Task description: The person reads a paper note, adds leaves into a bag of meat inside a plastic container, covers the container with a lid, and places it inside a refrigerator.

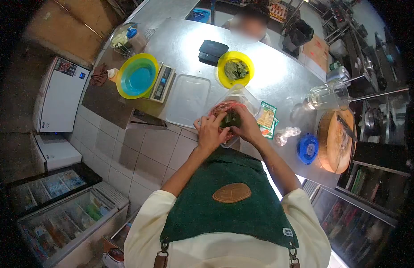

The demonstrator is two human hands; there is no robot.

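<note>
Both my hands are over a clear plastic tub (242,94) at the table's front edge. Reddish material (224,107), perhaps meat or a thin bag, shows inside it. Between my hands is a dark green, leaf-like piece (233,119). My left hand (210,134) has bent fingers, with thumb and fingertips on the green piece. From the other side, my right hand (246,126) curls around it, its fingers partly hidden. Just beyond the tub stands a yellow bowl (222,75) with green leaves (236,70) in it. The tub's lower part is covered by my hands.
Left of the tub lie a clear lid (188,100), a scale (162,85) and a yellow-rimmed blue bowl (138,76). To the right are seed-like packets (267,117), a blue lid (308,148), a blender jar (330,95) and a knife (345,126) on a round chopping board (334,152). A person (249,27) is across the table.
</note>
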